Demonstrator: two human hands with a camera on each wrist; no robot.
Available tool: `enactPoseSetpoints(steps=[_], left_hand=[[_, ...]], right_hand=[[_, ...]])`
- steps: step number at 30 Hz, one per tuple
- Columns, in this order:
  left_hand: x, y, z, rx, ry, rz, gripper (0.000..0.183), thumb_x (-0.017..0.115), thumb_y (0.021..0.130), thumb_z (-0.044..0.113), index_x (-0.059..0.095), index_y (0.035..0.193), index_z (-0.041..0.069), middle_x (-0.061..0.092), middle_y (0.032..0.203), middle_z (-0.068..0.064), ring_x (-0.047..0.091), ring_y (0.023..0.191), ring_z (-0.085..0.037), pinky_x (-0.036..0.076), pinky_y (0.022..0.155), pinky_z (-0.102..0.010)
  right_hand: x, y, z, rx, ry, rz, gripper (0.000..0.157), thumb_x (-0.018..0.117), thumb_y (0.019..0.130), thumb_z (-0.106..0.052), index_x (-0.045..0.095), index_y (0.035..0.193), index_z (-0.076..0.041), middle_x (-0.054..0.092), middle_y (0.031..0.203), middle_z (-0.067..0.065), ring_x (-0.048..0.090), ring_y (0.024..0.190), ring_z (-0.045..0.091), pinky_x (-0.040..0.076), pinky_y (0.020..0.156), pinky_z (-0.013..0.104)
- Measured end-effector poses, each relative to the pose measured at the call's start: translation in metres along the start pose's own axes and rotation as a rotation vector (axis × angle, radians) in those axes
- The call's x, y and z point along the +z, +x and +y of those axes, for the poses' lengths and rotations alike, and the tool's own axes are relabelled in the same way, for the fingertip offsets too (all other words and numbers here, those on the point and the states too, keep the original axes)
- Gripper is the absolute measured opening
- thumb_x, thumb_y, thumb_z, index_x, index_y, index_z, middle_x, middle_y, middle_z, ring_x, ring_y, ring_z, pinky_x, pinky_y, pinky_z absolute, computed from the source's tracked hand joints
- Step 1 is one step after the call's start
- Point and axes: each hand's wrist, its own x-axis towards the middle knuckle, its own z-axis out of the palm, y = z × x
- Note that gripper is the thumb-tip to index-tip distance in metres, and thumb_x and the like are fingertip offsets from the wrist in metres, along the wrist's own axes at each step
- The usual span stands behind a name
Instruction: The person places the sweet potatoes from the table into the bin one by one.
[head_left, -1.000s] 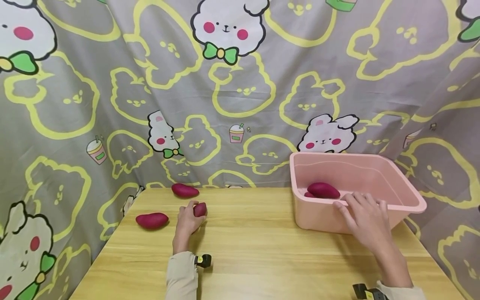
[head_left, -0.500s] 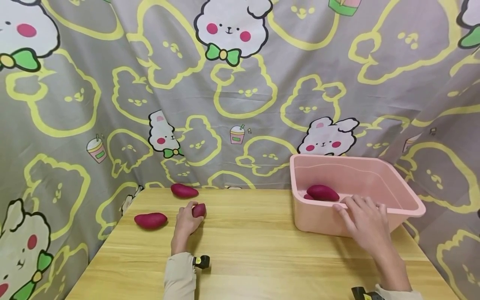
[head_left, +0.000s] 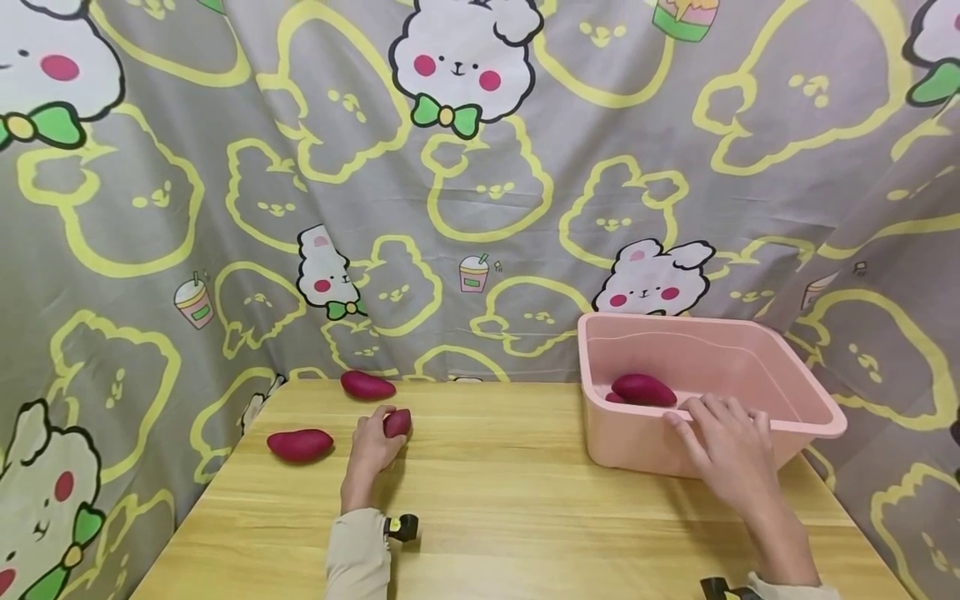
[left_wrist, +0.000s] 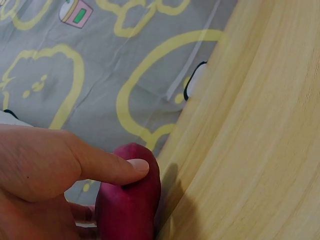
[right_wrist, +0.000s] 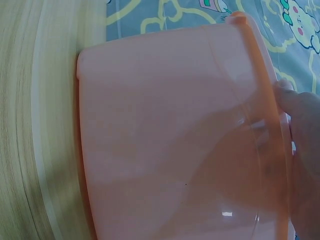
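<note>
On the left of the table, my left hand (head_left: 372,443) grips a purple sweet potato (head_left: 397,422). In the left wrist view the thumb lies across the top of that sweet potato (left_wrist: 131,205), and some fingers are hidden behind it. Two more sweet potatoes lie nearby, one behind the hand (head_left: 367,385) and one to its left (head_left: 300,446). At the right, my right hand (head_left: 731,450) holds the near rim of a pink plastic bin (head_left: 637,437), thumb outside and fingers over the edge. Inside the bin lies a sweet potato (head_left: 643,390), with part of another beside it.
The wooden table (head_left: 510,500) has a patterned grey curtain (head_left: 510,250) hanging behind it and at both sides. The bin stands near the table's back right corner. A small black camera (head_left: 402,527) is strapped at the left wrist.
The head view has shifted slightly, so everything sits a little differently in it. Both hands keep their places, the left on the sweet potato and the right on the bin's rim.
</note>
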Motion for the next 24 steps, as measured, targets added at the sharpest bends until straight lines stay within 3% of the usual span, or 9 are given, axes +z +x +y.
enactPoseSetpoints(steps=[12, 24], left_hand=[[0.001, 0.0, 0.0, 0.039, -0.017, 0.016, 0.058, 0.077, 0.084, 0.005, 0.057, 0.138, -0.002, 0.053, 0.118, -0.035, 0.054, 0.104, -0.049, 0.049, 0.088, -0.059], [-0.001, 0.0, 0.014, 0.096, -0.074, 0.044, 0.058, 0.078, 0.084, 0.003, 0.058, 0.138, -0.002, 0.055, 0.124, -0.034, 0.057, 0.109, -0.046, 0.048, 0.093, -0.06]], right_hand=[[0.002, -0.001, -0.001, -0.011, 0.007, 0.027, 0.023, 0.066, 0.099, -0.037, 0.066, 0.098, -0.013, 0.063, 0.096, 0.008, 0.054, 0.096, 0.036, 0.029, 0.077, 0.057], [0.001, -0.001, 0.0, -0.013, 0.007, 0.034, 0.023, 0.067, 0.099, -0.036, 0.066, 0.099, -0.013, 0.063, 0.097, 0.009, 0.054, 0.096, 0.035, 0.028, 0.077, 0.057]])
